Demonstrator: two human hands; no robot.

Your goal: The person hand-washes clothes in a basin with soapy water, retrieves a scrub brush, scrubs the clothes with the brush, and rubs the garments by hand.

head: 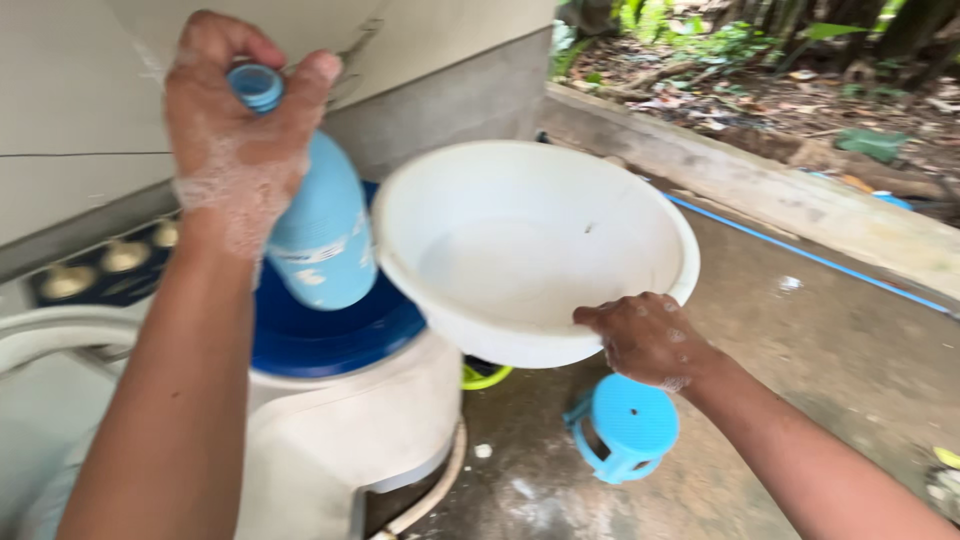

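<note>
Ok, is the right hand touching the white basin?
Touching. The head view shows the right hand gripping the rim of the white basin, fingers curled over its edge.

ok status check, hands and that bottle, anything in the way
Left hand soapy, gripping light blue bottle by its neck. Right hand holding white basin by the rim, beside the bottle. Both above the washing machine. Nothing between them.

A light blue bottle (322,232) is held near its capped neck in the soapy left hand (235,130), above the blue lid (330,335) of a white washing machine (340,440). A white basin (530,250) is gripped at its rim by the right hand (645,338), tilted beside the bottle. A blue stool (625,425) is seen on the wet concrete floor (830,340) below.
</note>
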